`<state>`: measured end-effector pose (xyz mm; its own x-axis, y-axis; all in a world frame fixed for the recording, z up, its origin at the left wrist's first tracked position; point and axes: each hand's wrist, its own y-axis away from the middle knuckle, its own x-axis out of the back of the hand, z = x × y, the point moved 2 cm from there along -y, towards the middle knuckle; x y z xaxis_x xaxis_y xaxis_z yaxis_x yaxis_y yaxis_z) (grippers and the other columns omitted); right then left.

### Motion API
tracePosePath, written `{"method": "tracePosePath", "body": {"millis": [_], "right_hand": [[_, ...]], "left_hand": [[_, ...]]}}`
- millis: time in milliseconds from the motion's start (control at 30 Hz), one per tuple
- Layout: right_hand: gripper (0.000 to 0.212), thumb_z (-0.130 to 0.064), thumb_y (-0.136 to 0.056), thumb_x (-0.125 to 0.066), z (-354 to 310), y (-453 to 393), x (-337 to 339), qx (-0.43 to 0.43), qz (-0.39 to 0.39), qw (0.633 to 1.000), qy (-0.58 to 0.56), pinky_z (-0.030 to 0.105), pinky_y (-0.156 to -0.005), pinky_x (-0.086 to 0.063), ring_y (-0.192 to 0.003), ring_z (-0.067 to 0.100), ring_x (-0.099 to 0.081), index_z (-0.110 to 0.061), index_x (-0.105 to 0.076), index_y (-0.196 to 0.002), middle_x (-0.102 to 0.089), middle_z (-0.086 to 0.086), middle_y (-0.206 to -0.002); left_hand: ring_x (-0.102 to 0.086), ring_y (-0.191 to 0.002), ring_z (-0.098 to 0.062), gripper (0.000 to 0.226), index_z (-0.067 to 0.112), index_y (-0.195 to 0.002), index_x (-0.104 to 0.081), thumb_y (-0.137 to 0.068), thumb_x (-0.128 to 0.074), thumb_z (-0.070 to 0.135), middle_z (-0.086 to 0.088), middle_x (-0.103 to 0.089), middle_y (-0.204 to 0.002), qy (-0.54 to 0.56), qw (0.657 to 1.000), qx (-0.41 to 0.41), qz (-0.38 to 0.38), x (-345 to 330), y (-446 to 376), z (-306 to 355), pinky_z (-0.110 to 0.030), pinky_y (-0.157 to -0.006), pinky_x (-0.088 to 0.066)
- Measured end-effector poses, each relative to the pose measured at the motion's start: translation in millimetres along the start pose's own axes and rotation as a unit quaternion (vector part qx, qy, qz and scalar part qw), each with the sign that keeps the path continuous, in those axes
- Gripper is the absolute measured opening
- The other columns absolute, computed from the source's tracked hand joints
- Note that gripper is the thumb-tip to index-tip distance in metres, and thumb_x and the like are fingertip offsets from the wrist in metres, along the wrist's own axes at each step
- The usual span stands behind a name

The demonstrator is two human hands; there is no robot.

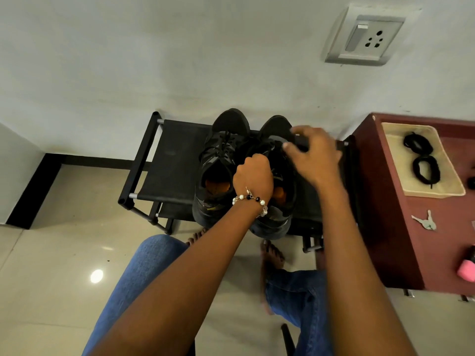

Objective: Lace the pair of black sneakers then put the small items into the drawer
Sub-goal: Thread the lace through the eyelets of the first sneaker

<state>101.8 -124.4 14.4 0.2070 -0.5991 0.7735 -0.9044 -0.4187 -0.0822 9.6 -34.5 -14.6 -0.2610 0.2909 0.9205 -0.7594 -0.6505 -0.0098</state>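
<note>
Sneakers, two of them and both matte black, stand side by side with toes to the wall on the top fabric shelf of a black tube-frame shoe rack (164, 160). The left sneaker (221, 160) is already threaded, its black lace crossing up the tongue, and an orange insole glows inside its open collar; scuffed, yellowish marks show at its heel. The right sneaker (276, 201) has the same rounded toe and thick sole, with a bit of orange insole visible, but both hands cover its lace area. The left hand (253, 176), wearing a bracelet (250, 199) of white pearls and dark beads, is curled into a fist over the tongue; it seems to grip the lace, though the lace itself is hidden. The right hand (314, 155) reaches over the far side of that shoe, thumb and forefinger pinching something dark near the eyelets. To the right stands a maroon counter (385, 201) carrying a beige cloth mat (408, 176) with two coiled black laces (421, 160), a pair of pale keys (425, 221) and a pink object (466, 269) at the edge. The floor is glossy beige tile.
</note>
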Motion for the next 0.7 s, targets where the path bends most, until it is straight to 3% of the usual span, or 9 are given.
{"method": "tracePosePath", "body": {"millis": [100, 200, 300, 400, 500, 600, 633, 667, 700], "right_hand": [[0.031, -0.026, -0.091, -0.061, -11, 8, -28, 0.006, -0.075, 0.984, 0.164, 0.054, -0.099, -0.033, -0.124, 0.031, -0.043, -0.022, -0.065, -0.122, -0.053, 0.005, -0.131], [0.026, -0.026, -0.094, -0.06, -13, 13, -34, 0.013, -0.03, 0.98, 0.196, 0.052, -0.095, -0.035, -0.121, 0.029, -0.044, -0.022, -0.067, -0.12, -0.056, 0.006, -0.127], [0.016, -0.028, -0.092, -0.063, -9, 11, -30, 0.0, 0.009, 0.995, 0.103, 0.048, -0.09, -0.039, -0.115, 0.027, -0.05, -0.022, -0.074, -0.103, -0.064, 0.001, -0.113], [0.01, -0.021, -0.089, -0.065, -2, 9, -18, -0.074, 0.037, 0.987, -0.135, 0.049, -0.092, -0.05, -0.102, 0.022, -0.063, -0.017, -0.075, -0.091, -0.071, -0.002, -0.096], [0.014, -0.007, -0.094, -0.056, 1, 9, 1, -0.151, 0.044, 0.874, -0.459, 0.036, -0.086, -0.056, -0.09, 0.021, -0.07, -0.008, -0.071, -0.091, -0.073, 0.005, -0.088], [0.023, -0.015, -0.103, -0.038, -1, 12, 16, -0.171, 0.018, 0.649, -0.742, 0.044, -0.088, -0.054, -0.08, 0.028, -0.069, -0.01, -0.056, -0.09, -0.068, 0.01, -0.081], [0.024, -0.018, -0.104, -0.035, 1, 11, 21, -0.172, 0.028, 0.6, -0.78, 0.046, -0.086, -0.055, -0.069, 0.026, -0.066, -0.011, -0.054, -0.09, -0.065, 0.01, -0.076], [0.023, -0.019, -0.104, -0.036, 5, 10, 25, -0.174, 0.045, 0.601, -0.778, 0.043, -0.08, -0.056, -0.058, 0.022, -0.059, -0.011, -0.052, -0.09, -0.061, 0.009, -0.07], [0.021, -0.019, -0.103, -0.038, 8, 9, 29, -0.181, 0.067, 0.641, -0.743, 0.037, -0.07, -0.055, -0.05, 0.019, -0.049, -0.012, -0.052, -0.089, -0.057, 0.007, -0.066]], "left_hand": [[-0.063, -0.092, -0.035, 0.021, 0.001, -0.102, -0.056, -0.101, -0.038, 0.01, -0.016, -0.063, -0.101, -0.002, 1.0, 0.0, -0.004, -1, -1, 0, -0.032, -0.06, -0.038], [-0.063, -0.093, -0.035, 0.022, 0.001, -0.104, -0.057, -0.101, -0.037, 0.01, -0.016, -0.063, -0.103, -0.006, 1.0, 0.0, -0.004, -2, -1, 0, -0.031, -0.06, -0.039], [-0.063, -0.094, -0.035, 0.022, 0.001, -0.104, -0.056, -0.101, -0.036, 0.01, -0.016, -0.063, -0.103, -0.01, 1.0, 0.006, -0.008, -1, -1, 0, -0.032, -0.061, -0.038], [-0.063, -0.094, -0.037, 0.02, 0.001, -0.103, -0.057, -0.1, -0.037, 0.008, -0.017, -0.063, -0.102, -0.011, 1.0, 0.007, -0.007, -1, -1, 0, -0.033, -0.06, -0.039], [-0.064, -0.091, -0.036, 0.019, 0.001, -0.1, -0.057, -0.1, -0.04, 0.008, -0.016, -0.064, -0.099, -0.01, 1.0, 0.006, -0.007, 0, 0, 1, -0.033, -0.059, -0.039], [-0.064, -0.089, -0.034, 0.017, 0.002, -0.1, -0.058, -0.099, -0.042, 0.009, -0.015, -0.064, -0.098, -0.013, 1.0, 0.002, -0.008, 1, 0, 1, -0.031, -0.058, -0.039], [-0.064, -0.089, -0.033, 0.017, 0.003, -0.099, -0.058, -0.099, -0.042, 0.01, -0.014, -0.064, -0.098, -0.012, 1.0, 0.001, -0.008, 0, 0, 0, -0.031, -0.058, -0.039], [-0.064, -0.089, -0.033, 0.017, 0.003, -0.1, -0.058, -0.1, -0.043, 0.01, -0.014, -0.064, -0.098, -0.013, 1.0, 0.0, -0.008, 0, 0, 0, -0.031, -0.058, -0.039], [-0.065, -0.089, -0.033, 0.017, 0.003, -0.1, -0.058, -0.1, -0.043, 0.011, -0.014, -0.064, -0.098, -0.014, 1.0, -0.001, -0.006, 0, 0, 0, -0.031, -0.058, -0.039]]}}
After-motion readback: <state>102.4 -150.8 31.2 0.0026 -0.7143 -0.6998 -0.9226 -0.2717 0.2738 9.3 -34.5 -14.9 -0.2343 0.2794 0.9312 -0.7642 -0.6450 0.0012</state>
